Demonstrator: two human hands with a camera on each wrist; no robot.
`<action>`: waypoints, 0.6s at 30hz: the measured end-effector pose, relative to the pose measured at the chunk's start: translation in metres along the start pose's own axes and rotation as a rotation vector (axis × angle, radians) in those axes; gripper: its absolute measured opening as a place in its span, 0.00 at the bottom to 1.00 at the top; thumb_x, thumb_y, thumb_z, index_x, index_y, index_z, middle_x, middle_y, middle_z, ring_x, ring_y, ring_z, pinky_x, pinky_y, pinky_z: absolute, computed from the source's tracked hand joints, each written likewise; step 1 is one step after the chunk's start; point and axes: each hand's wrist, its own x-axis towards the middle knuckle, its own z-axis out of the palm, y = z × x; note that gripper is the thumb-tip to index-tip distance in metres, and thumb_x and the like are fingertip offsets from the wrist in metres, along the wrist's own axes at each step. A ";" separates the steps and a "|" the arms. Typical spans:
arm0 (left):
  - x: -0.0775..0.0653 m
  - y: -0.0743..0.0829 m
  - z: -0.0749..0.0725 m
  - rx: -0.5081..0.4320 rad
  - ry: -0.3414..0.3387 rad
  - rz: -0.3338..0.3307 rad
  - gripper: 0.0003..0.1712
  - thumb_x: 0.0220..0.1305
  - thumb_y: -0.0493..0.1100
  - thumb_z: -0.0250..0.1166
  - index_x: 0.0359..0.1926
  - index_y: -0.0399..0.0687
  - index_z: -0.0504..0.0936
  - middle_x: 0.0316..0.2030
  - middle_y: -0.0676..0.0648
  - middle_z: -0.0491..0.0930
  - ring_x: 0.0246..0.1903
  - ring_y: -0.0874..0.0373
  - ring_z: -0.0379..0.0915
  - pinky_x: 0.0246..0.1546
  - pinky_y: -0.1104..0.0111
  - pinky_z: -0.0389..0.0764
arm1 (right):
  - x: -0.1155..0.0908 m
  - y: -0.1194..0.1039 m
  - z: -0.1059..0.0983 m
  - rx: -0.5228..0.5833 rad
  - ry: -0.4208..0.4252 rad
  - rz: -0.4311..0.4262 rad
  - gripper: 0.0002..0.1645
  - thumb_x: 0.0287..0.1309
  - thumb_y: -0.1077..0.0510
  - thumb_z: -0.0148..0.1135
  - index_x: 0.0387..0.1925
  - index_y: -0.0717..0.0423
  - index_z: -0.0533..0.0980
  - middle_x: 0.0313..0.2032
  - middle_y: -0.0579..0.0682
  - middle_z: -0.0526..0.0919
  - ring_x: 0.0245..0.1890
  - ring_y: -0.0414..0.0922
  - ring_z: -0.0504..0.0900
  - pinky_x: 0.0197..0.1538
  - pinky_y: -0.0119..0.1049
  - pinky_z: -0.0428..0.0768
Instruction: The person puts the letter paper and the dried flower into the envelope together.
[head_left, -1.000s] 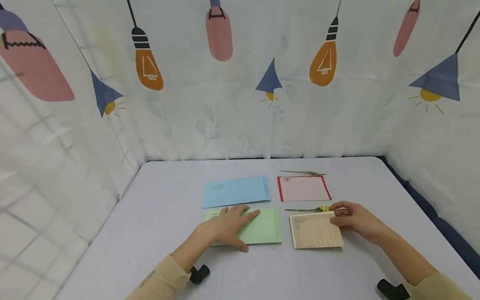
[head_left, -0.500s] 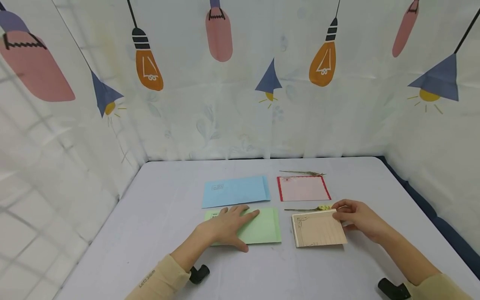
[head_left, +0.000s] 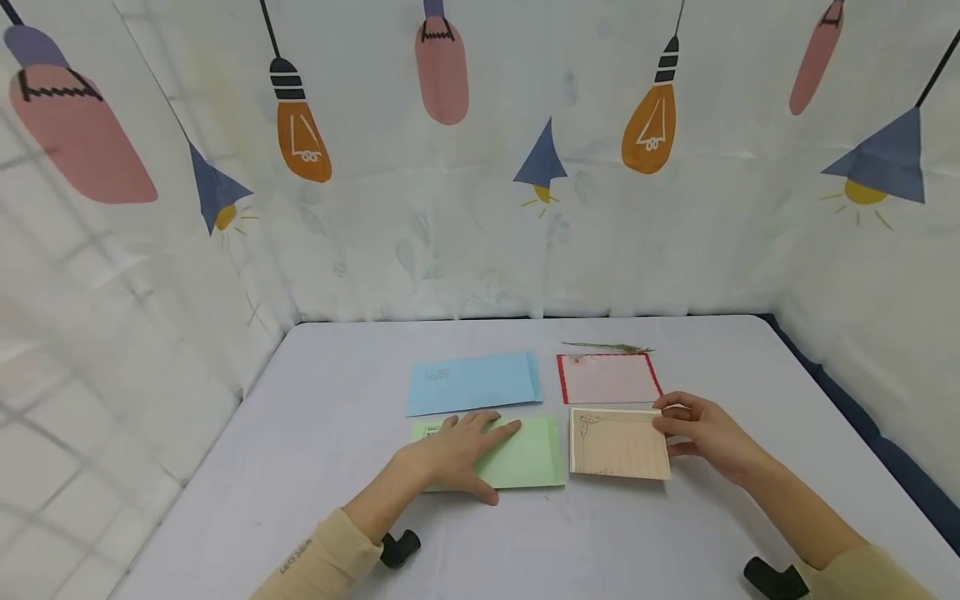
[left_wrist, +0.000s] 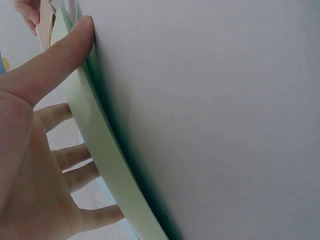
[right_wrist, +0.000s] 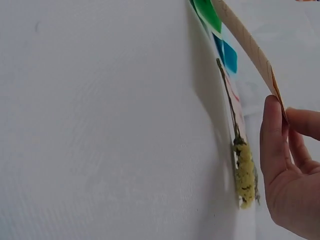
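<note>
My left hand [head_left: 457, 457] rests with spread fingers on a green envelope [head_left: 528, 454]. In the left wrist view its thumb lies by the near edge of the green envelope [left_wrist: 95, 125], the other fingertips on its face. My right hand [head_left: 701, 433] pinches a beige lined card [head_left: 618, 444] by its right edge, thumb on top. The right wrist view shows the beige card [right_wrist: 250, 45] raised off the table, a dried yellow flower [right_wrist: 244, 172] with a dark stem lying beneath it. From the head view the card hides that flower.
Behind the green envelope lies a blue envelope [head_left: 474, 383]. A pink card with a red border [head_left: 609, 379] is at the back right, and a dried green sprig [head_left: 607, 347] lies just beyond it. All are on the white-covered table [head_left: 352, 392].
The right hand has lifted the beige card and carried it left and away from me, over the yellow flower. My left hand stays put on the green envelope.
</note>
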 end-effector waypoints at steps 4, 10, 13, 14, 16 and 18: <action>0.001 0.001 0.001 0.019 -0.001 -0.007 0.62 0.53 0.68 0.77 0.82 0.67 0.53 0.76 0.47 0.55 0.73 0.46 0.55 0.69 0.42 0.61 | 0.004 0.000 0.009 0.015 -0.005 -0.003 0.26 0.70 0.58 0.66 0.59 0.68 0.67 0.45 0.56 0.80 0.45 0.47 0.80 0.46 0.43 0.86; 0.001 0.002 0.000 0.019 -0.010 -0.004 0.62 0.53 0.68 0.77 0.82 0.66 0.53 0.77 0.46 0.55 0.74 0.47 0.54 0.70 0.43 0.59 | 0.008 -0.002 0.022 0.001 -0.010 0.011 0.25 0.69 0.58 0.66 0.58 0.68 0.68 0.45 0.57 0.80 0.44 0.49 0.82 0.44 0.43 0.86; 0.001 0.003 -0.001 0.015 -0.008 -0.005 0.62 0.53 0.67 0.77 0.82 0.66 0.53 0.77 0.46 0.55 0.74 0.47 0.54 0.71 0.43 0.58 | 0.009 -0.004 0.026 -0.032 -0.003 0.006 0.24 0.68 0.59 0.66 0.57 0.68 0.69 0.44 0.58 0.80 0.43 0.50 0.82 0.43 0.43 0.86; 0.001 0.003 -0.001 0.013 -0.006 -0.005 0.62 0.53 0.67 0.77 0.82 0.66 0.53 0.77 0.46 0.55 0.74 0.47 0.54 0.71 0.42 0.58 | 0.009 -0.005 0.028 -0.044 0.002 0.007 0.23 0.68 0.60 0.67 0.56 0.68 0.70 0.44 0.58 0.80 0.43 0.50 0.82 0.42 0.42 0.86; 0.001 0.002 -0.001 0.011 -0.005 -0.005 0.62 0.53 0.67 0.77 0.82 0.66 0.53 0.77 0.46 0.55 0.74 0.47 0.54 0.71 0.42 0.57 | 0.009 -0.006 0.030 -0.067 0.013 0.007 0.22 0.67 0.61 0.67 0.55 0.68 0.70 0.44 0.58 0.80 0.42 0.50 0.82 0.41 0.42 0.86; 0.001 0.002 -0.001 0.012 -0.006 -0.006 0.62 0.53 0.67 0.77 0.82 0.66 0.53 0.77 0.46 0.55 0.74 0.47 0.54 0.71 0.42 0.57 | 0.008 -0.006 0.031 -0.093 0.018 0.002 0.21 0.66 0.61 0.67 0.55 0.68 0.71 0.43 0.58 0.80 0.41 0.50 0.81 0.40 0.42 0.86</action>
